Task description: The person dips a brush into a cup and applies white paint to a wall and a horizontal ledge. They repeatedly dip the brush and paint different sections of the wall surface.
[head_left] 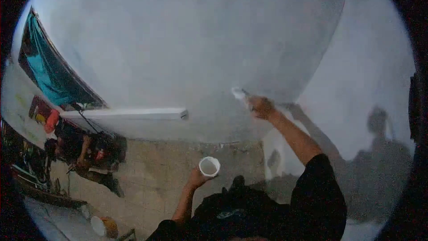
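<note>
My right hand [262, 107] is wrapped round a paintbrush [238, 93], whose white-coated head is at the grey-white wall [200, 44]. Whether the bristles press on the wall is hard to tell. Lower down, near my body, my left hand [198, 177] grips a small white tub [209, 166] by its side. The tub is held upright with its mouth facing up, and its contents look pale and dim.
A white ledge [129, 114] juts along the wall at left, below a teal curtain [42, 73]. Another person [84, 149] is at the left among clutter. A yellowish bucket [104, 226] lies lower left on the tiled floor [147, 187]. A side wall [356, 71] rises at right.
</note>
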Demonstrator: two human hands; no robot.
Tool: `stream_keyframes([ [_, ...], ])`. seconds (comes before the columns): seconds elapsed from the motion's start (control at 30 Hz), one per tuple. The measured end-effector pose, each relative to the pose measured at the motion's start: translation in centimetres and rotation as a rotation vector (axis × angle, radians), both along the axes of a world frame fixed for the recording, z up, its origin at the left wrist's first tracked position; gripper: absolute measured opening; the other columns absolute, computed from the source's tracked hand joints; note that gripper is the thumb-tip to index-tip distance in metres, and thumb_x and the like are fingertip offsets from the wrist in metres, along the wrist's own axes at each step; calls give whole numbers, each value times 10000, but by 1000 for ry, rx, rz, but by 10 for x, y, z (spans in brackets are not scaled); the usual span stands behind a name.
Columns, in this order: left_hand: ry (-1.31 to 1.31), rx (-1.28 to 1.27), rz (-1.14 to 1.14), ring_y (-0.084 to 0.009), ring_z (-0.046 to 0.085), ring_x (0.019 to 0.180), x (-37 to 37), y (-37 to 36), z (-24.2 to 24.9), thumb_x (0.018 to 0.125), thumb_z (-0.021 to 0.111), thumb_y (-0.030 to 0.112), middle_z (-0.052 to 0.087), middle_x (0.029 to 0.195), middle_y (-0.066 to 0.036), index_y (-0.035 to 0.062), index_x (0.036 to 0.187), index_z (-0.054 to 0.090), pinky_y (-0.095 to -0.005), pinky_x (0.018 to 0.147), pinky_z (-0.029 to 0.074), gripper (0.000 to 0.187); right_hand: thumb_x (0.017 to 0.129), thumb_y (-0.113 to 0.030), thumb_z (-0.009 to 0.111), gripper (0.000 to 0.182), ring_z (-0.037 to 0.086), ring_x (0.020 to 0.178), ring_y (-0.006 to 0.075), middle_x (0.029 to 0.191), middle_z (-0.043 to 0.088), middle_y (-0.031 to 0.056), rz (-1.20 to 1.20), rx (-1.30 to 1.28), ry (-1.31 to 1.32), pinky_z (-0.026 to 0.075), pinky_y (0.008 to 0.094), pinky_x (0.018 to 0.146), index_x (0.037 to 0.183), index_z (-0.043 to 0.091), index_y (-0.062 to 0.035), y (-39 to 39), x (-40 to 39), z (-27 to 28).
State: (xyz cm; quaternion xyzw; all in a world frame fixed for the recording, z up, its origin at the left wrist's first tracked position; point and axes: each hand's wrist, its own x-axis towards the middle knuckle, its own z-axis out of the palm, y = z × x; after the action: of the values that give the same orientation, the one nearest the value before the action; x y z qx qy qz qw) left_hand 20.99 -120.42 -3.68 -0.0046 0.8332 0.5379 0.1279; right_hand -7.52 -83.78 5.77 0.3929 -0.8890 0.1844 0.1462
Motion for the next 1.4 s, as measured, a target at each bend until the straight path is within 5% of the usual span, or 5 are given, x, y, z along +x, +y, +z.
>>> stream_keyframes([
  [0.6, -73, -76, 413, -262, 693, 1052, -74, 93, 26, 655, 950, 318, 717, 1139, -137, 13, 1191, 645, -404, 915, 543, 688, 841, -68, 718, 358, 721, 960, 324, 1068, 731, 137, 25, -318, 1069, 602, 382, 780, 1195, 698, -120, 98, -297, 379],
  [1.2, 82, -14, 253, -289, 637, 1180, -381, 221, -24, 667, 933, 427, 667, 1268, -128, 41, 1327, 566, -444, 999, 510, 847, 817, -181, 647, 422, 660, 1041, 382, 1124, 684, 206, 249, -91, -174, 533, 497, 931, 1212, 643, -33, 158, -488, -90],
  [1.27, 212, -54, 195, -303, 628, 1199, -371, 212, -52, 670, 924, 450, 662, 1277, -142, 43, 1332, 564, -451, 1016, 501, 856, 802, -198, 657, 419, 652, 1070, 380, 1162, 678, 203, 307, -262, -615, 524, 498, 954, 1193, 660, -49, 159, -465, -42],
  [1.33, 239, -61, 124, -304, 627, 1199, -330, 187, -51, 670, 924, 451, 662, 1278, -143, 44, 1333, 564, -451, 1017, 500, 858, 801, -227, 688, 426, 628, 1155, 356, 1208, 683, 162, 12, 458, -167, 506, 478, 995, 1204, 676, -90, 136, -375, 57],
  [1.4, 237, -50, 92, -304, 627, 1200, -299, 176, -38, 669, 924, 453, 662, 1279, -143, 45, 1334, 563, -451, 1017, 500, 859, 803, -197, 696, 389, 654, 1104, 354, 1162, 710, 132, 21, 257, -4, 515, 484, 968, 1183, 703, -114, 135, -317, 124],
])
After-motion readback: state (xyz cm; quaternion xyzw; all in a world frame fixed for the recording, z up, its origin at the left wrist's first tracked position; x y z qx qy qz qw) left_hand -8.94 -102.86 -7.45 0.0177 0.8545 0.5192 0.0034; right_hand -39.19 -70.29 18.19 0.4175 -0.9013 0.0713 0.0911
